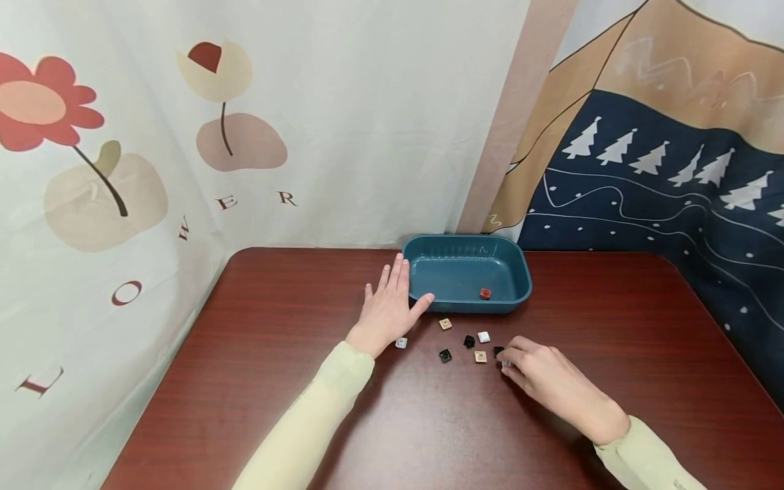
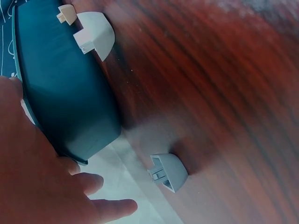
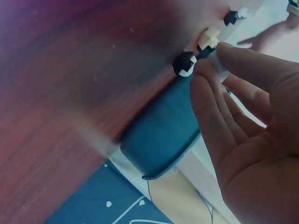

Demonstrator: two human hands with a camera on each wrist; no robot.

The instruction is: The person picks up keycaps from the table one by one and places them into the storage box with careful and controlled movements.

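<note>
My left hand (image 1: 387, 309) lies with straight fingers at the left end of a blue plastic bin (image 1: 467, 306), fingertips and thumb against its rim. A red keycap (image 1: 485, 294) sits inside the bin. My right hand (image 1: 542, 374) pinches a pale, translucent keycap (image 3: 219, 67) between thumb and fingertips, close over the table. Right by those fingers is a black keycap (image 1: 499, 352). Further keycaps lie in front of the bin: a white one (image 1: 484, 337), two beige (image 1: 480, 356) and two black (image 1: 445, 355). Near my left wrist is a grey-white keycap (image 2: 173, 172), its hollow underside and stem showing.
The bin stands at the back edge of a reddish-brown wooden table (image 1: 275, 327). Behind it hangs a white curtain (image 1: 367, 136) with flower prints. A dark blue cloth (image 1: 618, 197) with white trees hangs at the right.
</note>
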